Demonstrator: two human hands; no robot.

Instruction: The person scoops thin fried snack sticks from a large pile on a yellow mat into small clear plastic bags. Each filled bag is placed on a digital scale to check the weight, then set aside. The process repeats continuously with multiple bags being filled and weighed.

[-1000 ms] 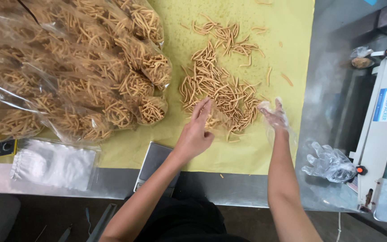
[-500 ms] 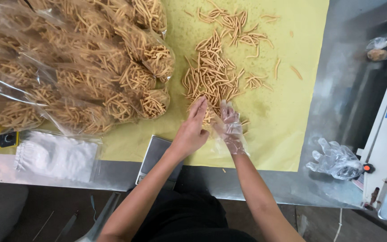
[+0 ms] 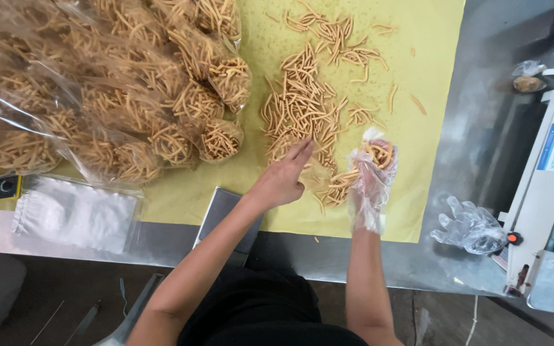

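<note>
On yellow sheet, gloved right hand cupping snack sticks, left hand flat

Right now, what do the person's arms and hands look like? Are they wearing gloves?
Only one. The right hand wears a loose, crinkly see-through plastic glove that ends just past the wrist. The left hand is bare. Both arms are bare with no sleeves showing, and no rings, watch or bracelets can be seen.

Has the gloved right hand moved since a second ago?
Yes. The right hand has come in from the right toward the left hand, at the near end of the snack pile.
</note>
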